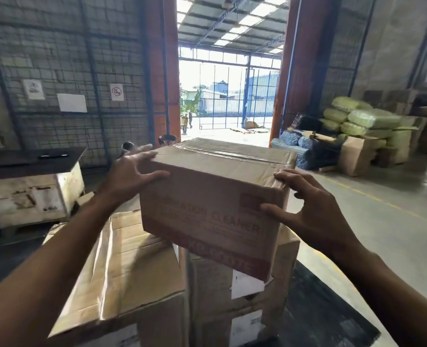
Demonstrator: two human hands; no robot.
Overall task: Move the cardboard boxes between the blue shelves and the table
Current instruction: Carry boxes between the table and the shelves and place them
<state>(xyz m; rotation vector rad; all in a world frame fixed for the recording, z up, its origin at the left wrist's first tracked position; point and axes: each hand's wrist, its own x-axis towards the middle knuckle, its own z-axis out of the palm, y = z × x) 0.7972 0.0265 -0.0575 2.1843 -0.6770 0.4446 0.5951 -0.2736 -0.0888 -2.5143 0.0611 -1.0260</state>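
I hold a taped cardboard box (215, 196) with red print on its front, tilted, in the middle of the head view. My left hand (132, 174) grips its upper left corner and my right hand (305, 209) grips its right edge. Its lower edge hangs over or rests on a stack of other cardboard boxes, one large box (122, 271) at the lower left and another box (232, 291) beneath the held one. I cannot tell whether it touches them. No blue shelves are in view.
A dark-topped table on a white crate base (29, 191) stands to the left. Wire mesh fencing (69, 58) lines the wall behind it. An open doorway (227, 96) lies ahead. Green sacks (365, 121) and brown packages are piled at the right on the grey floor.
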